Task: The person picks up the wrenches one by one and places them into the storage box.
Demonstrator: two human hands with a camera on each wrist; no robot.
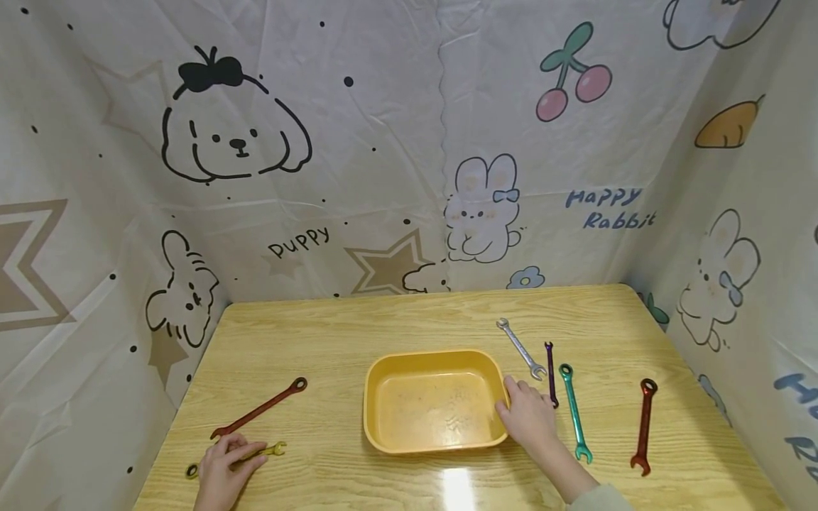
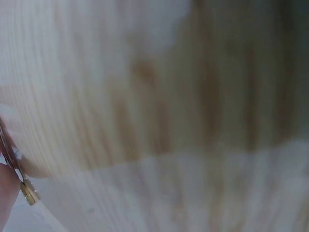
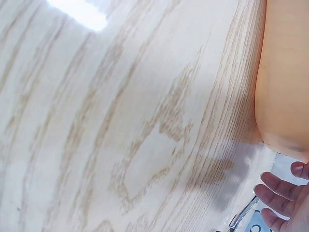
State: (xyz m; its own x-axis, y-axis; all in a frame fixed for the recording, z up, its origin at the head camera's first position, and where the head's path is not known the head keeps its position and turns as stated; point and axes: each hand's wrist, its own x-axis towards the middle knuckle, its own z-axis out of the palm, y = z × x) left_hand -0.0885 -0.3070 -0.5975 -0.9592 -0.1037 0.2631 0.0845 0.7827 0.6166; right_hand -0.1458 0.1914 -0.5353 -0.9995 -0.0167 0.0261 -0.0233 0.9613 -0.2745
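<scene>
My left hand point(image 1: 224, 468) pinches a yellow combination wrench point(image 1: 276, 449) at the front left, with the open end poking out past the fingertips and the ring end out the other side. The left wrist view catches only the gold tip of that wrench point(image 2: 30, 193) and part of a finger. Just beyond lies a red wrench point(image 1: 262, 408). My right hand point(image 1: 530, 419) is at the right side of a yellow plastic tray point(image 1: 434, 450), thumb overlapping the rim in the head view. Its fingers point(image 3: 277, 203) are loosely bent near the tray corner in the right wrist view.
Right of the tray lie a silver open-end wrench point(image 1: 520, 349), a small purple wrench point(image 1: 551, 372), a green wrench point(image 1: 575, 415) and another red wrench point(image 1: 645, 426). Printed cloth point(image 1: 383, 142) hangs behind and beside the wood-grain table point(image 1: 332, 333).
</scene>
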